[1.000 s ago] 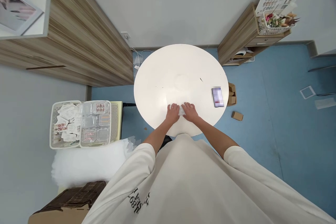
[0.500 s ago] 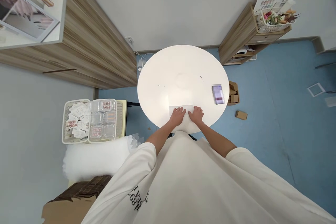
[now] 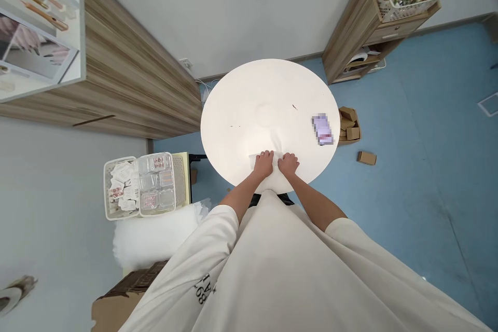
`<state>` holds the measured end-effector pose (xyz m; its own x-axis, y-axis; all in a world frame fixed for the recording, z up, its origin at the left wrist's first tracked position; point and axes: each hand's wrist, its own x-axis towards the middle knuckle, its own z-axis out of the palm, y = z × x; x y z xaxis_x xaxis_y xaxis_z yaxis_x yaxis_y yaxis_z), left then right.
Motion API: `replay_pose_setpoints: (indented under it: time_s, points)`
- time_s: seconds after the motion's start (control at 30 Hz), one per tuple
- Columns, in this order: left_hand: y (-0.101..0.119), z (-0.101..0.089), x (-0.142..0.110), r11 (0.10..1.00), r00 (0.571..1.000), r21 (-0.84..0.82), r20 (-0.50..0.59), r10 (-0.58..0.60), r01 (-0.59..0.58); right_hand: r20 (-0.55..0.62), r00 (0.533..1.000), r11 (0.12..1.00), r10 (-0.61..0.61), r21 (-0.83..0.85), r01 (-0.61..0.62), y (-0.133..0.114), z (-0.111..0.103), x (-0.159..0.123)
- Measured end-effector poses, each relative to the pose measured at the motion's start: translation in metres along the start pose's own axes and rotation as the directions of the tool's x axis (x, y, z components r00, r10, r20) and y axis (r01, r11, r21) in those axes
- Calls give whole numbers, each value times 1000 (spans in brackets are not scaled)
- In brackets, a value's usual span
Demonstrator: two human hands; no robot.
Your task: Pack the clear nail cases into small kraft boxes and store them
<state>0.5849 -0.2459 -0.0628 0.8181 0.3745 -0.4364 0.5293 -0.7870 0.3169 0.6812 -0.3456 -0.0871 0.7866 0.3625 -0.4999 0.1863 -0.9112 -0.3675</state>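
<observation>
My left hand [image 3: 264,164] and my right hand [image 3: 288,164] lie side by side, fingers flat, at the near edge of a round white table [image 3: 249,93]. Both press on a thin white sheet or packet [image 3: 275,158] that is hard to tell from the tabletop. Its left edge shows beside my left hand. A small purple-and-white item [image 3: 322,129], blurred, lies on the table to the right of my hands.
A white basket [image 3: 112,187] with cards and clear compartment boxes sits at lower left over white padding [image 3: 155,236]. Wooden cabinets stand at left [image 3: 128,88] and upper right [image 3: 350,31]. Small cardboard boxes [image 3: 366,157] lie on the blue floor.
The view has shifted as my head moved. My hands have drawn slightly closer together on the white sheet and stay pressed on it at the table's near edge.
</observation>
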Motion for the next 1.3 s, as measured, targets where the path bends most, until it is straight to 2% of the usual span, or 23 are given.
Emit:
replay_pose_setpoints:
  time_s: [0.17,0.27,0.43,0.57,0.77,0.9,0.97,1.1,1.23,1.3]
  points:
    - [-15,-9,-10,971,999,-238,39,19,-10,174,984,964,-44,267,-4,-7,-8,-5]
    - [-24,-12,-18,920,998,-390,41,47,-28,249,962,948,-116,316,33,-18,-9,-10]
    - [-31,-11,-27,811,999,-583,29,-43,52,285,929,963,-235,201,182,-32,-6,-18]
    - [-32,-9,-29,761,996,-643,18,-89,80,328,898,955,-292,145,258,-35,-8,-22]
    - [-36,-5,-34,758,972,-649,-127,-200,71,376,851,902,-367,-81,424,-39,-12,-17]
    - [-52,0,-45,797,915,-571,-184,-360,199,433,826,827,-361,-260,498,-47,-8,-14]
    - [-61,4,-51,764,874,-567,-149,-463,308,447,821,803,-355,-304,513,-50,-6,-14]
    - [-71,11,-52,582,789,-644,54,-613,496,452,827,791,-333,-344,506,-53,-3,-16]
    - [-71,10,-40,416,724,-681,248,-644,603,451,836,779,-313,-382,498,-56,-1,-18]
    - [-70,8,-33,392,729,-700,269,-630,597,449,838,772,-310,-395,498,-57,-1,-19]
